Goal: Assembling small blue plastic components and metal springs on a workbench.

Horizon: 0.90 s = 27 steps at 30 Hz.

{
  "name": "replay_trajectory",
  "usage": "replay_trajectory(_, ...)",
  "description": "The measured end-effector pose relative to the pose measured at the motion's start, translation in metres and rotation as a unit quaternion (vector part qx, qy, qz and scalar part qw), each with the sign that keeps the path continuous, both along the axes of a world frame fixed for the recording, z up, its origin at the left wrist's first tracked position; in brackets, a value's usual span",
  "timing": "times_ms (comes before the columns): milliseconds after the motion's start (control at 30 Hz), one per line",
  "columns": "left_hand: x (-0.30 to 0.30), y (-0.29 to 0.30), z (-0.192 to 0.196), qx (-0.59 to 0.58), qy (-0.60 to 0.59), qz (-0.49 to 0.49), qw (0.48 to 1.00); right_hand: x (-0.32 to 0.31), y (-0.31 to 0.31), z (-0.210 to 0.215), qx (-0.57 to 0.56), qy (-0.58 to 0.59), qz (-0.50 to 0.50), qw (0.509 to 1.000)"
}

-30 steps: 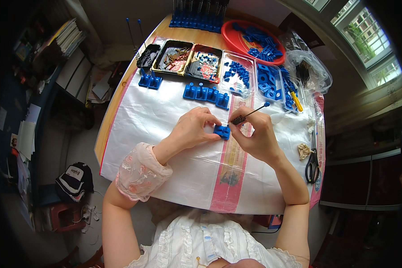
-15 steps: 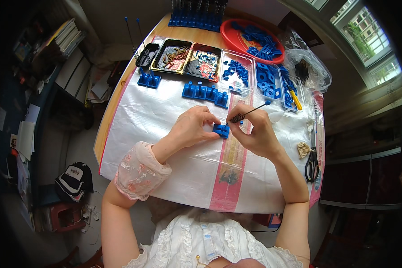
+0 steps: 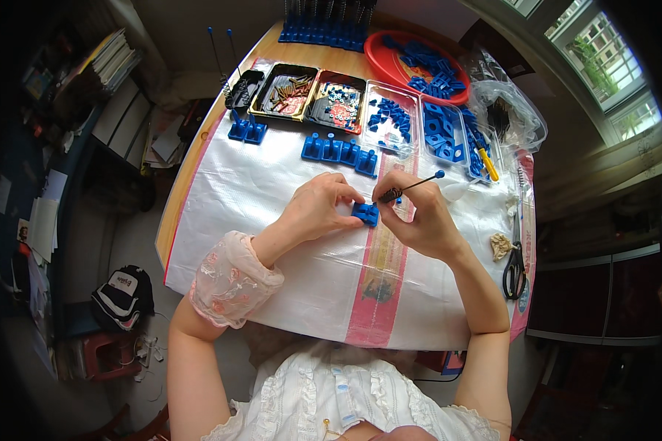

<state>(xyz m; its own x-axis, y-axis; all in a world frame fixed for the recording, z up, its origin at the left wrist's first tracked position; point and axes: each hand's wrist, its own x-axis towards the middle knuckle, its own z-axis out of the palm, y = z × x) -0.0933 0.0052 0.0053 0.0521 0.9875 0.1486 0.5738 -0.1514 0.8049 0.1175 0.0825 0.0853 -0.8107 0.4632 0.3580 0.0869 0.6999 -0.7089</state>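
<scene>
A: What sits at the middle of it all?

B: A small blue plastic block point(image 3: 365, 213), squarish and studded on top, lying on the white woven sheet point(image 3: 272, 220) near the table's centre, just left of the sheet's pink stripe point(image 3: 379, 294).

A: Has anything shifted since a second ago?

B: Hardly. The block lies where it lay, and both hands stay on it. The thin rod point(image 3: 412, 184) has tipped a little flatter, its blue ball end now toward two o'clock.

A: And the fingers?

B: The left hand point(image 3: 320, 209) comes in from eight o'clock, fingers curled narrow and pinching the block's left edge. The right hand point(image 3: 419, 217) comes from four o'clock, thumb and forefinger closed on the rod's dark lower end, which meets the block's upper right corner.

A: What lies farther out?

B: At twelve o'clock of the block, a row of blue blocks point(image 3: 340, 151). Beyond it, a line of trays: a black tray of brass-coloured pieces point(image 3: 285, 90), a tray of small rings point(image 3: 337, 101), and clear trays of blue parts point(image 3: 391, 117). At one o'clock, a red bowl point(image 3: 419, 62) of blue parts. At three o'clock, near the table edge, black scissors point(image 3: 515, 261).
</scene>
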Motion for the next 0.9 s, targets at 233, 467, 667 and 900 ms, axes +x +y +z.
replay_trajectory(233, -0.001, 0.000, -0.002, 0.005, 0.009, -0.002, 1.000, 0.000, 0.003, -0.005, -0.005, 0.011, -0.014, 1.000)
replay_trajectory(467, 0.000, -0.001, -0.002, 0.024, 0.016, -0.002, 1.000, 0.002, -0.005, -0.002, 0.024, 0.010, -0.027, 0.999)
replay_trajectory(667, 0.000, -0.001, -0.002, 0.015, 0.011, 0.004, 1.000, 0.002, 0.003, -0.002, -0.008, 0.015, -0.006, 1.000)
replay_trajectory(900, 0.000, 0.001, 0.001, 0.003, 0.013, 0.005, 1.000, 0.000, -0.007, -0.022, -0.042, 0.063, -0.107, 0.991)
